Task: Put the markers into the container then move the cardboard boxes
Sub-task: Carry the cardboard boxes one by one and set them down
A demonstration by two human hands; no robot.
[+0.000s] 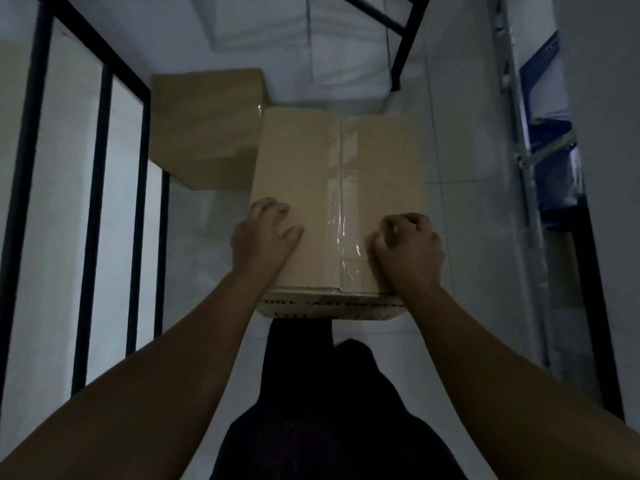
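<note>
A taped cardboard box (332, 174) stands in front of me on the white tiled floor, with printed text on its near side. My left hand (263, 233) rests on the box's top at its left edge, fingers bent and thumb lying on the cardboard. My right hand (408, 247) sits on the top right of the near end beside the clear tape strip, its fingers curled into a fist with nothing seen in it. A second cardboard box (204, 126) stands behind and to the left, touching the first. No markers or container are in view.
A black metal rack (100, 202) runs along the left side. A grey metal shelf (526, 161) with blue items stands at the right. Another black frame leg (405, 46) reaches the floor at the back. My dark-trousered legs (329, 410) are below the box.
</note>
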